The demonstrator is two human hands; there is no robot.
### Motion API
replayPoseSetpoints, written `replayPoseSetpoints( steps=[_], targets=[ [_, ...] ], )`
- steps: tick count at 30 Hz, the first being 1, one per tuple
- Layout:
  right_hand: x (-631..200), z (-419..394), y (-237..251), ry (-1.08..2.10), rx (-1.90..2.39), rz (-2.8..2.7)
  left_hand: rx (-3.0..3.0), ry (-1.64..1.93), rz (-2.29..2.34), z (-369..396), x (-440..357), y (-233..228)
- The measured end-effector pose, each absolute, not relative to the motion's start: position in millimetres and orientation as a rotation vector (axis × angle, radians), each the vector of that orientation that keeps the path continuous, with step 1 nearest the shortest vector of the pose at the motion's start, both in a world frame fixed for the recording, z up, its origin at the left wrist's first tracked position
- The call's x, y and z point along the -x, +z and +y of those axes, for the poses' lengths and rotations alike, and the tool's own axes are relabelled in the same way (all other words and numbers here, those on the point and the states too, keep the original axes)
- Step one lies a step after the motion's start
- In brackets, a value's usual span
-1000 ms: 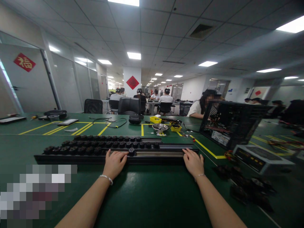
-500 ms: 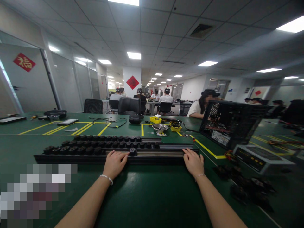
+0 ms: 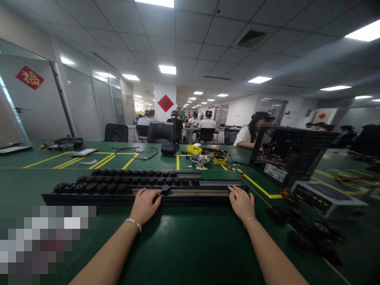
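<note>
A long black rail tray (image 3: 196, 194) lies across the green table in front of me, with rows of several black round parts (image 3: 97, 187) seated along its left half. My left hand (image 3: 145, 206) rests on the tray's near rail, fingertips touching a single black part (image 3: 165, 190). My right hand (image 3: 242, 202) lies flat on the near rail at the tray's right end. Neither hand grips anything.
An open black computer case (image 3: 285, 156) stands at the right with a power supply unit (image 3: 326, 196) beside it. Loose black parts (image 3: 308, 231) lie at the right front. Yellow bins (image 3: 194, 149), a metal bowl (image 3: 199, 159) and cables sit behind the tray. Several people sit at far tables.
My left hand has shifted slightly right along the rail toward the single black part. The right hand has stayed in place.
</note>
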State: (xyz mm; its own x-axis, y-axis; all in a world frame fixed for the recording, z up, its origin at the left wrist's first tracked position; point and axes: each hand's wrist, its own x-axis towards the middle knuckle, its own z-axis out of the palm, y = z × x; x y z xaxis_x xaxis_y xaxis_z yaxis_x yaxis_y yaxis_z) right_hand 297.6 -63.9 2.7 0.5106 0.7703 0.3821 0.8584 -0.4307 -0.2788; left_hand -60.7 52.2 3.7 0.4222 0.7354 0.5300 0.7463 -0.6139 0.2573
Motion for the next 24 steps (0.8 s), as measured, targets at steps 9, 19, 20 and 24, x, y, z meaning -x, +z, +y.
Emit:
replayPoseSetpoints(
  steps=[9, 19, 20, 24],
  targets=[
    [-295.9, -64.9, 6.6, -0.227, 2.349, -1.336, 2.639, -0.948, -1.379, 50.5, 60.7, 5.8],
    [-296.4, -64.8, 5.9, -0.238, 2.336, -1.346, 2.641, -0.944, -1.364, 49.1, 59.9, 7.1],
    [-296.7, -64.6, 5.6, -0.243, 2.335, -1.348, 2.643, -0.941, -1.364, 48.8, 59.9, 7.3],
    [-298.3, -63.6, 3.5, -0.257, 2.327, -1.351, 2.647, -0.920, -1.373, 47.3, 59.7, 8.4]
  ],
)
